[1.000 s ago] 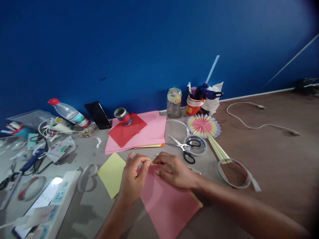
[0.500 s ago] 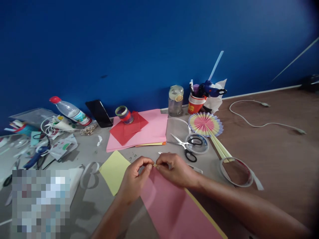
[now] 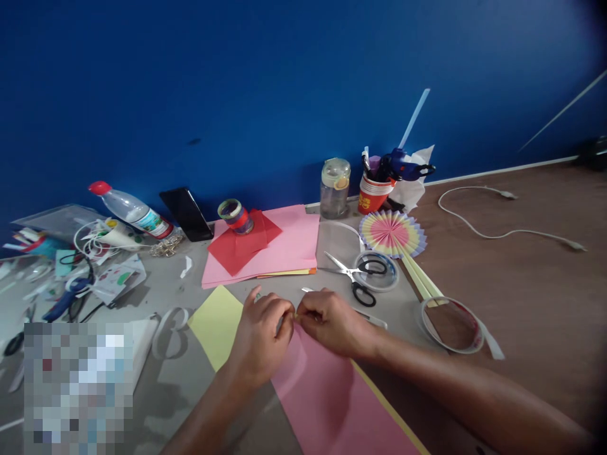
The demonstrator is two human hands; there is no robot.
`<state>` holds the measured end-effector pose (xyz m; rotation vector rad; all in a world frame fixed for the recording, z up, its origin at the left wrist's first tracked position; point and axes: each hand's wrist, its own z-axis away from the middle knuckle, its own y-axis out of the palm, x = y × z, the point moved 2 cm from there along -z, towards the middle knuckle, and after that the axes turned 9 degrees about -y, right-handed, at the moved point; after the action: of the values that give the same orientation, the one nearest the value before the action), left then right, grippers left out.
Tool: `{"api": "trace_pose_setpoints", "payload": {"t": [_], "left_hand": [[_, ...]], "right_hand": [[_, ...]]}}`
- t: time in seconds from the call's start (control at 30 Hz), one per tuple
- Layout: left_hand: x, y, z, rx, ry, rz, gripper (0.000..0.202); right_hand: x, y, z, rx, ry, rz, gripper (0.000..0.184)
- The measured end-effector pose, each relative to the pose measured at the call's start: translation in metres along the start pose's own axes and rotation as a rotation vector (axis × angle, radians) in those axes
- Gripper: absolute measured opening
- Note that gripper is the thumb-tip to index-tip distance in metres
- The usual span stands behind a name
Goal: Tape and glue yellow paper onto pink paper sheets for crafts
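A long pink sheet of paper point(image 3: 327, 398) with a yellow strip along its right edge runs toward me from between my hands. My left hand point(image 3: 265, 335) pinches at its far end, fingertips closed on the edge. Opposite it, almost touching, my right hand point(image 3: 329, 322) pinches the same end, where a bit of yellow shows. The fingers cover most of this edge. Beside my left hand lies a yellow paper square point(image 3: 215, 325), partly covered. Black-handled scissors point(image 3: 353, 275) rest beyond my right hand, on a roll of clear tape point(image 3: 386, 278).
Pink sheets point(image 3: 294, 246) lie ahead, bearing red paper point(image 3: 237, 253) and a tape roll point(image 3: 236, 217). A paper fan point(image 3: 393, 234), a tape ring point(image 3: 424, 325), a jar point(image 3: 334, 189) and a red cup point(image 3: 372, 196) stand right. A bottle point(image 3: 137, 212) and phone point(image 3: 186, 215) are left.
My left hand has turned slightly, its back now more toward me and one finger raised. The right hand stays pinched at the paper's end. The view has shifted a little.
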<state>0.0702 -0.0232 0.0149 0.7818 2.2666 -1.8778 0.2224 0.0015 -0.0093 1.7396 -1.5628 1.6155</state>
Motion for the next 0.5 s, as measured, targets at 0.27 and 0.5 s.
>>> {"api": "trace_pose_setpoints", "payload": {"t": [0.27, 0.5], "left_hand": [[-0.003, 0.000, 0.003, -0.105, 0.037, -0.068, 0.018], [0.002, 0.008, 0.000, -0.271, -0.126, 0.160, 0.015]], "right_hand": [[-0.001, 0.001, 0.000, -0.025, -0.035, -0.019, 0.017], [-0.005, 0.001, 0.000, -0.102, -0.027, -0.063, 0.021]]}}
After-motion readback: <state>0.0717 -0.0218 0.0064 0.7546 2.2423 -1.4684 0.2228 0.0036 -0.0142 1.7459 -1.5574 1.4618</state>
